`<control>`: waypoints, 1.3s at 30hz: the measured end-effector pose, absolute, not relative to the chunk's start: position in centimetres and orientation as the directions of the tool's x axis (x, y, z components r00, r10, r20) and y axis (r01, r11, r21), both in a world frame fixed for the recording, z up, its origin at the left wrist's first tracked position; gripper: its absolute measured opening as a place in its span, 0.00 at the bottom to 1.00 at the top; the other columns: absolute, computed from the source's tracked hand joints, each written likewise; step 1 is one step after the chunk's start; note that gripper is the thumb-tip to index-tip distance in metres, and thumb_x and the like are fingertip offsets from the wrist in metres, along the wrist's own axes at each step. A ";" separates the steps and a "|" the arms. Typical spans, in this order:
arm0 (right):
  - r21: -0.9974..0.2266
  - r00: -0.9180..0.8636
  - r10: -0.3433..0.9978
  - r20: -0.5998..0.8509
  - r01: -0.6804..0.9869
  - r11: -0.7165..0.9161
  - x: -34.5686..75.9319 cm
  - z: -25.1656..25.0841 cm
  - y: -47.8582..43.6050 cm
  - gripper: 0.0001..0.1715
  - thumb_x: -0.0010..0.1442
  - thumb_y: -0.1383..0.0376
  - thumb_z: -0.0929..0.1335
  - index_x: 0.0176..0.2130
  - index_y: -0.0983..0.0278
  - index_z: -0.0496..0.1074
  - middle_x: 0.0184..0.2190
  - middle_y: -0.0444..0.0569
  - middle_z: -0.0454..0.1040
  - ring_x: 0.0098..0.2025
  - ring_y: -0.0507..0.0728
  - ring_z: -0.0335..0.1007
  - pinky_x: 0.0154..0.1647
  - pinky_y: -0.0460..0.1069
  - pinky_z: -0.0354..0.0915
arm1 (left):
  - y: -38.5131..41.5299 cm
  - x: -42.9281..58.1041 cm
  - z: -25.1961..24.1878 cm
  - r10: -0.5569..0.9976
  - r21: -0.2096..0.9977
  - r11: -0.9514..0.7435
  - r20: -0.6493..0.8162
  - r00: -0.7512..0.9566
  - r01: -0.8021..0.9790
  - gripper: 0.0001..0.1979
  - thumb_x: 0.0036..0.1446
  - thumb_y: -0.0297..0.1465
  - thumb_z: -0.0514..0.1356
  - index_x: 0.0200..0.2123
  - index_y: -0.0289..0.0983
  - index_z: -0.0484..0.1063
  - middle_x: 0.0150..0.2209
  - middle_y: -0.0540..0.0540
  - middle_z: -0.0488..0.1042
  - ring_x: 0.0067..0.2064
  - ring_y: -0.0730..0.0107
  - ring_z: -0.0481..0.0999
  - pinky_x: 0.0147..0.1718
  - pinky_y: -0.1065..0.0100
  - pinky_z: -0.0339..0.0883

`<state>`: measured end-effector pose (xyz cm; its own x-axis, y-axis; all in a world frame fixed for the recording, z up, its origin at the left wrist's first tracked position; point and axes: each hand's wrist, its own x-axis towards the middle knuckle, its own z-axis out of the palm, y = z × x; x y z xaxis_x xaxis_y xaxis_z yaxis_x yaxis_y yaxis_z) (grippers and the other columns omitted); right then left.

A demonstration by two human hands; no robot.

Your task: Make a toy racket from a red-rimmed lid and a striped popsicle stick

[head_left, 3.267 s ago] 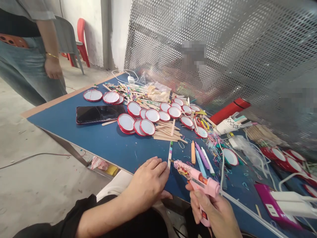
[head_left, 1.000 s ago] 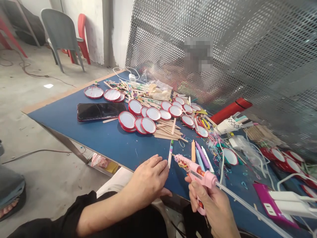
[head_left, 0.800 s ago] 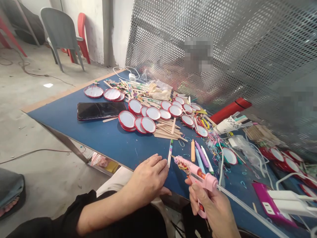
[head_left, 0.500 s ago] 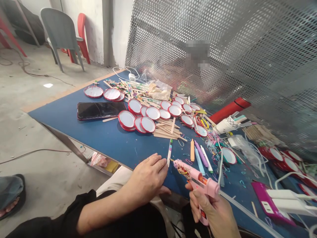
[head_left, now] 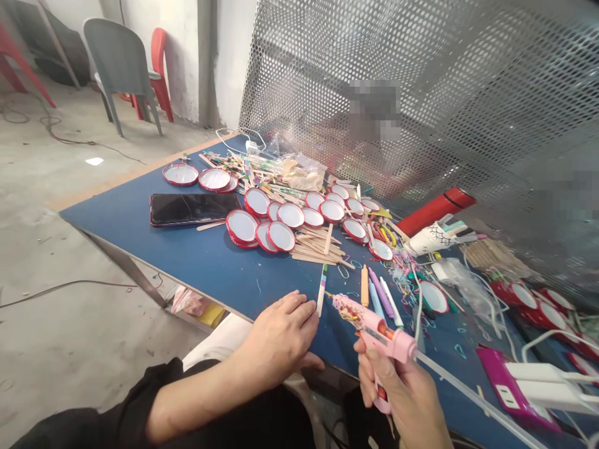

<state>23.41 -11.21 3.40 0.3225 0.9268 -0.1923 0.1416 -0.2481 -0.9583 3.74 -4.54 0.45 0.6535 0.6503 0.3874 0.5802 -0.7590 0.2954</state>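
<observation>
Pink glue gun (head_left: 367, 323) in right hand (head_left: 400, 386), fingers wrapped round handle, best hold; nozzle (head_left: 331, 295) likely hot. Left hand (head_left: 285, 330) palm down, fingers together at near end of striped stick (head_left: 322, 292) on table (head_left: 201, 262); pinch unclear. Stick probably light, snappable. Pens (head_left: 381, 292), lids (head_left: 242, 226) beyond.

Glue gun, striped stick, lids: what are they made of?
Glue gun: apparently plastic, by its smooth pink, moulded-looking shell.
Striped stick: probably wood, matte, coloured; its flat shape resembles the bare sticks beyond.
Lids: likely metal, glossy red rims, pale insides that look coated; plastic possible.
</observation>
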 end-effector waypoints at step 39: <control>-0.914 0.250 0.933 -0.258 0.248 -0.320 23.8 4.2 -11.9 0.35 0.55 0.35 0.72 0.23 0.61 0.67 0.13 0.39 0.60 0.15 0.49 0.55 0.17 0.46 0.53 | -4.6 3.7 0.5 0.649 0.289 -0.760 0.378 0.660 0.582 0.36 0.51 0.51 0.72 0.53 0.29 0.77 0.54 0.33 0.81 0.57 0.50 0.79 0.62 0.56 0.71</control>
